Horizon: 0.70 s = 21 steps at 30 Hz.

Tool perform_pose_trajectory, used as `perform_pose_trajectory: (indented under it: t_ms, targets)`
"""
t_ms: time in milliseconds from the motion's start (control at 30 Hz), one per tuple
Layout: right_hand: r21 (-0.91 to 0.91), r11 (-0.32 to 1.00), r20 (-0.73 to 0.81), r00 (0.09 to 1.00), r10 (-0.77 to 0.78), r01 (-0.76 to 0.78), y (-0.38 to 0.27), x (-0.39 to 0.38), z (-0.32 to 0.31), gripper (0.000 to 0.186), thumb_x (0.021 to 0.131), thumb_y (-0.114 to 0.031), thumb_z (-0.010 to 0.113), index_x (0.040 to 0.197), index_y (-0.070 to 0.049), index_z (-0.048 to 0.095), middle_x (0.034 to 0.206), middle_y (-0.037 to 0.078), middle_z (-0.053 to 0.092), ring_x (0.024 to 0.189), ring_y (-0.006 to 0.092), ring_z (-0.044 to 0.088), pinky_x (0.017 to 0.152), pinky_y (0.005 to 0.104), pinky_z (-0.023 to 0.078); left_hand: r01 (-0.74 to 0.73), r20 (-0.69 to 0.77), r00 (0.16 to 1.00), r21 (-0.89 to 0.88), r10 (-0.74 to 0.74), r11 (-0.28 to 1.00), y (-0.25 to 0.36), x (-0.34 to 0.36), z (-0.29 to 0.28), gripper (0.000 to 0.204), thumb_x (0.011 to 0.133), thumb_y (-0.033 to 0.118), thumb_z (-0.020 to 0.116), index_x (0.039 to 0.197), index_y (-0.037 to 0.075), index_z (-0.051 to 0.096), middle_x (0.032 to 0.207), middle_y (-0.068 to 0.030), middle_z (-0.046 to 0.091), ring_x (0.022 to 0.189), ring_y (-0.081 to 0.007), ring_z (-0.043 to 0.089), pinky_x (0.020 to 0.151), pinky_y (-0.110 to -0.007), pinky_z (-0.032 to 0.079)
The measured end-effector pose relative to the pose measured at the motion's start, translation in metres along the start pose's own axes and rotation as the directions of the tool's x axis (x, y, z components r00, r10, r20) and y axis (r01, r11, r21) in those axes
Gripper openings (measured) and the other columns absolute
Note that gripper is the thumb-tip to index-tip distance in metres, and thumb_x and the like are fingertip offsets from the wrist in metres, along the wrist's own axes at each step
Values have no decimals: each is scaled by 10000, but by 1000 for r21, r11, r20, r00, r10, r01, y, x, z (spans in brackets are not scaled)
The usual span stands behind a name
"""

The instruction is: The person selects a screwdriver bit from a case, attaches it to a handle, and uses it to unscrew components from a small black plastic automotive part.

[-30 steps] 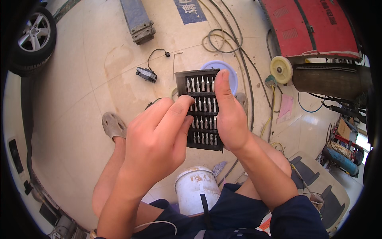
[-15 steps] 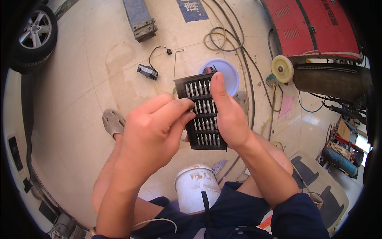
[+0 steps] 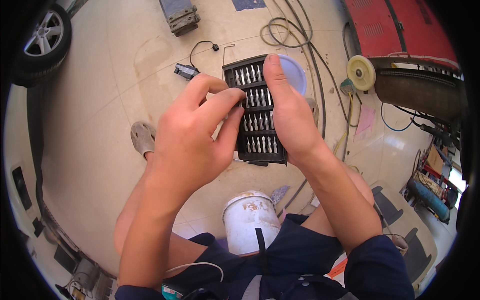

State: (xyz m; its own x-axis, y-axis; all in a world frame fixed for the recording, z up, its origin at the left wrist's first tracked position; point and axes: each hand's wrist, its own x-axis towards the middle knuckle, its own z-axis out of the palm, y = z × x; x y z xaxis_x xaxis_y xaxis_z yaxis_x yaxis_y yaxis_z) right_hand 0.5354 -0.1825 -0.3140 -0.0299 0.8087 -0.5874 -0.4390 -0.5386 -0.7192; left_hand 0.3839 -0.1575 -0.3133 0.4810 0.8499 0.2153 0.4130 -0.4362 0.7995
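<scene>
My right hand (image 3: 290, 125) grips a black case (image 3: 257, 157) of silver screwdriver bits (image 3: 257, 97), set in four rows, with the thumb along its right side. My left hand (image 3: 195, 130) is at the case's left edge, its index finger and thumb curled toward the second row; what is between their tips is too small to make out. Behind the case lie a pale blue round lid (image 3: 295, 72), a bent metal rod (image 3: 225, 50) and a black part with a cable (image 3: 186, 71) on the floor.
A white bucket (image 3: 250, 225) stands between my legs. A car wheel (image 3: 45, 40) is at the far left, a blue-grey metal arm (image 3: 177, 15) above. Hoses (image 3: 320, 70), a red machine (image 3: 400, 27) and a cream wheel (image 3: 361, 75) lie rightward; a grey seat (image 3: 410, 250) is lower right.
The case and both hands have shifted upward in the view. My left middle finger is raised more, and a gap has opened between my left index finger and thumb.
</scene>
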Motion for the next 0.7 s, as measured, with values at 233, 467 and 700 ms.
perform_pose_trajectory:
  t_ms: [233, 467, 700]
  targets:
    - [-47, 991, 14, 992, -127, 128, 9, 3, 1, 587, 1022, -547, 315, 889, -34, 568, 764, 21, 573, 625, 83, 540, 549, 223, 464, -28, -19, 999, 115, 31, 993, 0, -5, 8, 187, 749, -63, 665, 930, -17, 656, 868, -105, 634, 707, -221, 619, 619, -297, 508]
    - [-167, 963, 27, 978, -209, 210, 23, 9, -2, 571, 1034, -524, 313, 846, -45, 561, 771, 1, 548, 698, 68, 486, 618, 229, 431, 46, -37, 998, 140, -41, 989, 2, -11, 14, 192, 730, -20, 659, 917, 8, 624, 823, -128, 572, 687, -321, 598, 616, -397, 499]
    - [-55, 991, 80, 989, 124, -120, 24, 11, -5, 621, 940, -622, 457, 1018, -22, 599, 849, 97, 675, 690, 162, 679, 573, 313, 599, 234, -218, 952, 68, -214, 970, -2, -1, -17, 71, 762, 20, 634, 830, 7, 646, 676, -68, 572, 529, -156, 522, 498, -296, 418]
